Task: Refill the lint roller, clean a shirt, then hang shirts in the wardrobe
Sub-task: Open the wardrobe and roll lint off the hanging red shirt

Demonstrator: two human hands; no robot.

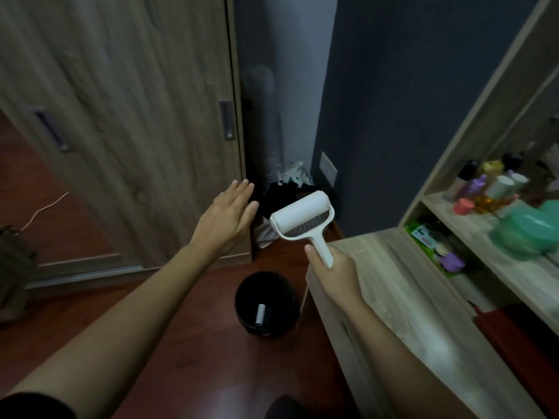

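Right grip (331, 269) curled round lint roller (302, 217) handle, left grip (228, 216) flat-fingered, holding nothing, near wardrobe door (127, 116), black bin (267, 303) on floor below

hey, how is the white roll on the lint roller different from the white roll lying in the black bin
The roll on the lint roller looks thick; the roll in the bin looks thin. The first sits mounted in its frame, held up by the right hand; the second lies loose at the bottom of the black bin. Both are white cylinders.
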